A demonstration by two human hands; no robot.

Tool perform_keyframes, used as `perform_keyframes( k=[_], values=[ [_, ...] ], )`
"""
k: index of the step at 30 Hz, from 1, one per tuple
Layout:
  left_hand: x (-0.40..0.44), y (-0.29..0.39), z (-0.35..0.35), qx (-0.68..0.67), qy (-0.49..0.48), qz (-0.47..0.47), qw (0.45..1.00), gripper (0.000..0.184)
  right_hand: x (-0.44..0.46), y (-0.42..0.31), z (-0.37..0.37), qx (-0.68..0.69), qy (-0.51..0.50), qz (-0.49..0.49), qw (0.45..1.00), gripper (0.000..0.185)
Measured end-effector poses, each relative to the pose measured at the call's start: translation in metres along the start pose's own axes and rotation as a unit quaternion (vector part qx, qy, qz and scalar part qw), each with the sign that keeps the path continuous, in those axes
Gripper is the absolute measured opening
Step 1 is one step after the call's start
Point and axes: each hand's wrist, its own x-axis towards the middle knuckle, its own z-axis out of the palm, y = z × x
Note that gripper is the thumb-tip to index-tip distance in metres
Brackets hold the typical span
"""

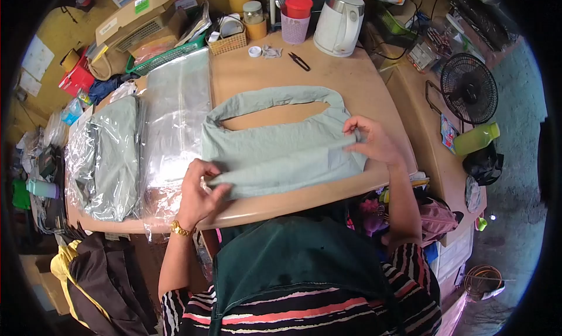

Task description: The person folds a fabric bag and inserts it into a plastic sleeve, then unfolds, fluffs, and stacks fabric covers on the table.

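A pale green cloth piece with a wide loop strap [281,160] lies flat on the table in front of me, the loop pointing away. Its near part is folded over, and the fold's edge looks lifted and slightly blurred. At the fold's left end, my left hand [202,189] has thumb and fingers curled about the cloth. My right hand [374,141] pinches the fold's other end between thumb and fingers. To the left, a stack of clear plastic bags [175,113] lies beside similar green cloth packed in clear plastic [111,160].
Thread snips [299,61] lie on the table [246,72] beyond the loop. A white electric kettle [339,26], a pink cup with a red lid [297,20] and baskets stand at the back. A black fan [468,87] and green bottle [477,138] are at right.
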Motion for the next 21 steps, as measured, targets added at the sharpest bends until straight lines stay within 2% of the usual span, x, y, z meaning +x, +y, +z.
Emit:
perform_keyframes(
  k=[2,3,5,6,8,9,11,13,15,17,18,19,20,21],
  values=[
    [0.011,0.013,0.005,0.164,-0.05,0.169,0.971,0.025,0.007,-0.007,-0.005,-0.147,-0.093,-0.128,0.976,0.017],
    [-0.004,0.014,-0.003,0.163,-0.062,0.148,0.973,0.025,-0.005,-0.012,0.005,-0.133,-0.107,-0.113,0.979,0.017],
    [-0.001,0.002,-0.003,0.218,-0.142,0.168,0.951,0.025,-0.002,-0.007,-0.005,-0.276,-0.155,-0.144,0.938,0.02],
    [0.001,0.003,-0.008,0.224,-0.148,0.167,0.949,0.024,-0.003,0.0,-0.002,-0.266,-0.159,-0.149,0.939,0.02],
    [0.002,-0.009,-0.003,0.245,-0.143,0.174,0.943,0.023,-0.007,0.009,0.0,-0.359,-0.097,-0.192,0.908,0.022],
    [0.003,-0.017,0.003,0.261,-0.138,0.19,0.936,0.023,-0.009,0.015,0.007,-0.357,-0.102,-0.195,0.908,0.022],
    [0.005,-0.031,0.017,0.259,-0.12,0.209,0.935,0.02,-0.017,0.033,0.024,-0.458,0.0,-0.313,0.832,0.022],
    [0.01,-0.044,0.03,0.315,-0.099,0.245,0.912,0.017,-0.021,0.053,0.033,-0.455,0.012,-0.322,0.83,0.023],
    [0.015,-0.042,0.027,0.315,-0.102,0.225,0.916,0.016,-0.021,0.067,0.031,-0.45,0.027,-0.33,0.829,0.023],
    [0.019,-0.04,0.022,0.277,-0.148,0.142,0.939,0.017,-0.019,0.075,0.019,-0.413,-0.015,-0.209,0.886,0.027],
    [0.019,-0.034,0.019,0.279,-0.145,0.142,0.939,0.017,-0.018,0.064,0.022,-0.413,-0.015,-0.212,0.886,0.027],
    [0.018,-0.026,0.018,0.275,0.019,0.16,0.948,0.029,-0.019,0.046,0.028,-0.382,0.058,-0.216,0.897,0.028],
    [0.015,-0.021,0.019,0.262,0.181,0.172,0.932,0.042,-0.019,0.033,0.032,-0.349,0.127,-0.218,0.903,0.03],
    [0.012,-0.02,0.022,0.264,0.182,0.172,0.931,0.042,-0.019,0.029,0.037,-0.348,0.127,-0.219,0.902,0.03]
  ],
)
